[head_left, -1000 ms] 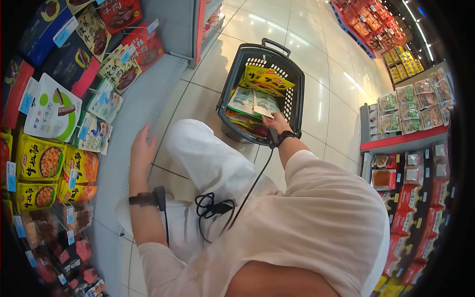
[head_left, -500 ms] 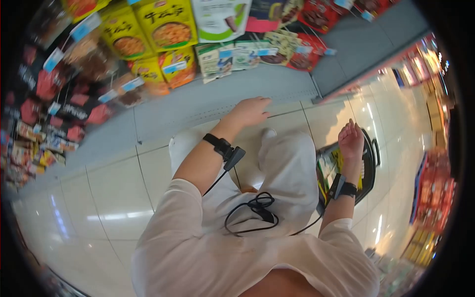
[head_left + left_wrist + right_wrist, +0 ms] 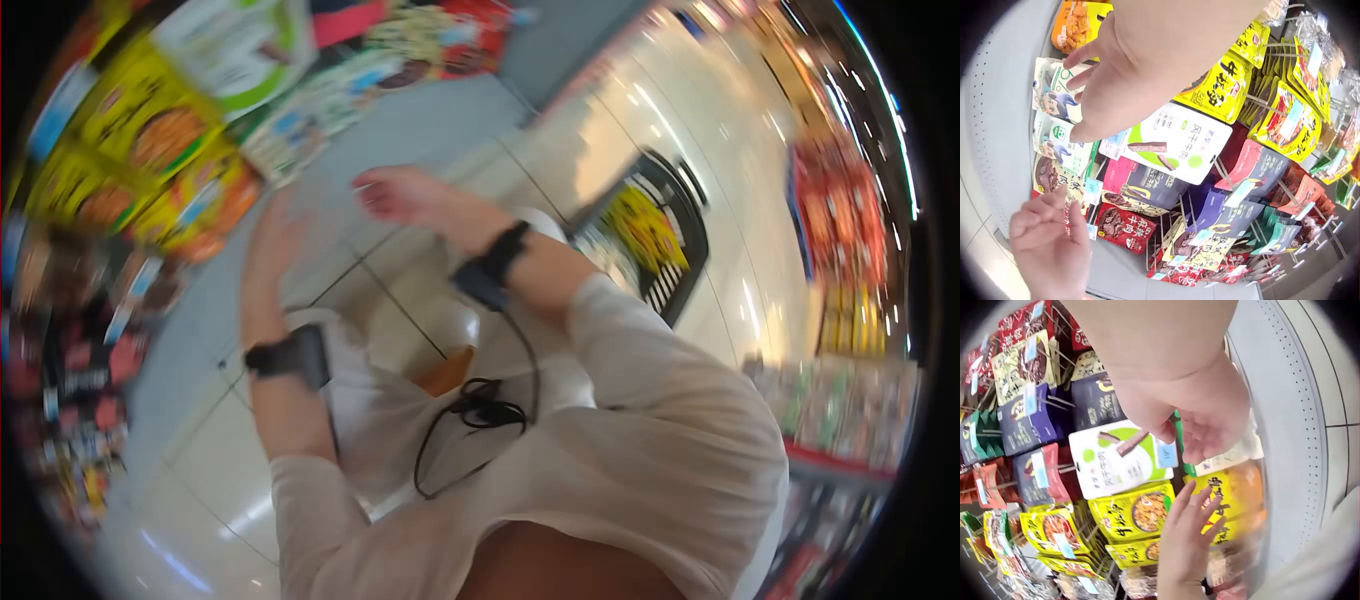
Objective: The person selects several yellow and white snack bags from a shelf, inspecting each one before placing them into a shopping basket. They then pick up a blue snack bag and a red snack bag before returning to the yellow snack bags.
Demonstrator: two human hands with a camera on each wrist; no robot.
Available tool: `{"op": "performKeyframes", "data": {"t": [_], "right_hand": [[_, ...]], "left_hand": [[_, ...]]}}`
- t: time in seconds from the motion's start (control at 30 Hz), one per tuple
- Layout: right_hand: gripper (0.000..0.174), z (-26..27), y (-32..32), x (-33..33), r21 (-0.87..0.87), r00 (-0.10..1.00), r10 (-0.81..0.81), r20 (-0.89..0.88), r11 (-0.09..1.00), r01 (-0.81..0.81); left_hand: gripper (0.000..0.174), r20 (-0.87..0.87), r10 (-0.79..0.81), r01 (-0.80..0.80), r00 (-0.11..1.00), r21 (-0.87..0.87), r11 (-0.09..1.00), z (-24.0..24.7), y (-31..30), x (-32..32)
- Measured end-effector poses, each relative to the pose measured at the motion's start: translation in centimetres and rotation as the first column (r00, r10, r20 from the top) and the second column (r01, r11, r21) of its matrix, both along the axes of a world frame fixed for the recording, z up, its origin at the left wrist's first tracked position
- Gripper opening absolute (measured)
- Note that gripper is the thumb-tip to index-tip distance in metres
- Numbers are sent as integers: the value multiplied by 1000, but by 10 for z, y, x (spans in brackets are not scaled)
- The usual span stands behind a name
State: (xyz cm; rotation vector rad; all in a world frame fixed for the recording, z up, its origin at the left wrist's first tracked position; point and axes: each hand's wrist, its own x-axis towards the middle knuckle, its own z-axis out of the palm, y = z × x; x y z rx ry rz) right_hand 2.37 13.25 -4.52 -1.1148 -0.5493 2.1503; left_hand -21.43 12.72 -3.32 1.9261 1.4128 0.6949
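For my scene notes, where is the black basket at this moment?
In the head view, the black basket stands right of centre on the tiled floor, beyond the right forearm, with yellow packets inside.

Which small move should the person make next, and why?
Probably the left grip should close gently on the cartoon pack beneath it. In the left wrist view its fingers reach over this pack and hold nothing; whether they touch it, I cannot tell. The right grip also looks empty.
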Motion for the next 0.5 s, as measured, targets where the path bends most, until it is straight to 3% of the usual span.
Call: {"op": "performKeyframes", "data": {"t": [0.03, 0.1, 0.2, 0.3, 0.37, 0.43, 0.5], "right_hand": [[19, -11, 5, -13, -29, 999, -22, 32, 999, 23], [19, -24, 3, -25, -25, 995, 11, 94, 1000, -9], [23, -43, 14, -44, -11, 986, 98, 133, 995, -97], [24, -23, 18, -47, 94, 994, 71, 88, 992, -80], [20, -27, 29, -47, 164, 987, 72, 143, 982, -95], [20, -33, 36, -42, 180, 988, 41, 151, 981, -68], [20, -33, 37, -35, 200, 988, 6, 156, 979, -38]], "left_hand": [[54, -45, 43, -46, 998, -67, 997, -16, 13, -12], [57, -120, 72, -85, 990, -106, 991, 4, 9, -10], [57, -96, 185, -196, 978, -117, 974, -13, 25, -28], [58, -124, 271, -292, 954, -194, 937, -8, 42, -42], [61, 24, 361, -343, 932, -264, 902, -34, 61, -68], [67, 41, 480, -429, 876, -389, 815, -17, 64, -56], [70, 37, 489, -434, 872, -404, 805, -11, 68, -49]]}}
